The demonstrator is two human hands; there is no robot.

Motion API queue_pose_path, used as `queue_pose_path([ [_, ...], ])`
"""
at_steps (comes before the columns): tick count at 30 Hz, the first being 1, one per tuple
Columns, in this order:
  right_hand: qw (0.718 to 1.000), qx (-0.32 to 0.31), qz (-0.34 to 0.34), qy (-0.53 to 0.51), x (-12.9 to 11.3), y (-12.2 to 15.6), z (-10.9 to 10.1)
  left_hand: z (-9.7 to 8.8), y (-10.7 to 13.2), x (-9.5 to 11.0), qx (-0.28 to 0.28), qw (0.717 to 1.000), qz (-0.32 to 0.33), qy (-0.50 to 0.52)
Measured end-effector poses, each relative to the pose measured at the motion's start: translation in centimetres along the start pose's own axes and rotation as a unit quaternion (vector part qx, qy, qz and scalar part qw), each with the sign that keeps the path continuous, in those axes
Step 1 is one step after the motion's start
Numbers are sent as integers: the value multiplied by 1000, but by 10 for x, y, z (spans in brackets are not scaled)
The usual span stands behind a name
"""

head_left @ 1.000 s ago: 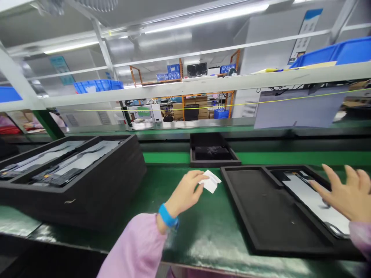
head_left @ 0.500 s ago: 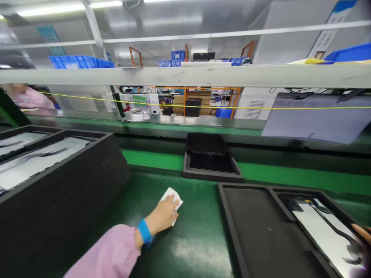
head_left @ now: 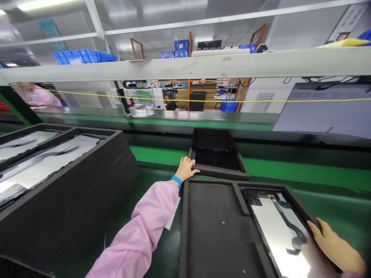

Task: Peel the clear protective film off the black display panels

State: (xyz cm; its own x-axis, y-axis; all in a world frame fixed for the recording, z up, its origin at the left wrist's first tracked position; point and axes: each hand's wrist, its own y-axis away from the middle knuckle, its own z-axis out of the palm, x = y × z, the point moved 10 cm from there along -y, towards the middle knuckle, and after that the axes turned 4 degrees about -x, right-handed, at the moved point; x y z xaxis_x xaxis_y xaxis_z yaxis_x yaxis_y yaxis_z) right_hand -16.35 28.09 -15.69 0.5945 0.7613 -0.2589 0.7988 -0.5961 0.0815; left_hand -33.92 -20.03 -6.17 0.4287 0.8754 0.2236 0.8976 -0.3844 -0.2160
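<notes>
My left hand (head_left: 186, 168), with a blue wristband, touches the front-left corner of the small black foam tray (head_left: 219, 172). Its thumb is spread from the fingers and nothing shows in it. Inside that tray rests a dark flat panel (head_left: 216, 157). My right hand (head_left: 336, 244) grips the right rim of a larger black foam tray (head_left: 213, 216), thumb on top and some fingers hidden. A screen panel with a dark ribbon cable (head_left: 290, 226) lies in its right compartment; the left one holds only small specks. A white wipe (head_left: 173, 216) lies partly under my left sleeve.
At left stands a tall stack of black foam trays (head_left: 72, 204), with screen panels in the top one. A white shelf beam (head_left: 174, 68) and a yellow cord (head_left: 203, 101) cross ahead. A sheet of paper (head_left: 324, 108) hangs at right. A person in pink sits far left.
My left hand has let go of the white wipe and moved forward to the small tray. The larger tray has slid left, with my right hand now well in view on its rim.
</notes>
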Motion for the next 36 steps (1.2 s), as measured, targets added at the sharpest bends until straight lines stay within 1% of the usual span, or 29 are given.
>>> queue_pose_path([
  [3, 999, -49, 13, 2, -28, 21, 2, -9, 12, -30, 13, 1000, 1, 1],
  [5, 998, -68, 10, 3, -48, 34, 3, -14, 21, -49, 21, 1000, -2, 2],
  [8, 996, -83, -7, 5, -77, 52, 6, -21, 33, -76, 30, 999, -13, 4],
  [12, 996, -80, -38, 9, -111, 71, 9, -31, 50, -111, 43, 999, -30, 9],
  [17, 996, -73, -43, 22, -132, 86, 9, -44, 72, -152, 66, 996, -59, 19],
  [20, 996, -74, -49, 26, -141, 91, 10, -49, 80, -171, 80, 993, -81, 25],
  [23, 995, -76, -51, 29, -149, 94, 12, -51, 83, -177, 81, 992, -89, 32],
  [27, 995, -73, -53, 31, -154, 95, 12, -50, 87, -173, 73, 992, -94, 45],
  [32, 996, -69, -57, 22, -153, 98, 11, -57, 96, -161, 52, 990, -112, 66],
  [34, 996, -70, -55, 19, -153, 101, 11, -64, 98, -154, 32, 989, -119, 80],
  [36, 996, -68, -54, 18, -154, 103, 11, -76, 107, -142, 2, 988, -122, 98],
])
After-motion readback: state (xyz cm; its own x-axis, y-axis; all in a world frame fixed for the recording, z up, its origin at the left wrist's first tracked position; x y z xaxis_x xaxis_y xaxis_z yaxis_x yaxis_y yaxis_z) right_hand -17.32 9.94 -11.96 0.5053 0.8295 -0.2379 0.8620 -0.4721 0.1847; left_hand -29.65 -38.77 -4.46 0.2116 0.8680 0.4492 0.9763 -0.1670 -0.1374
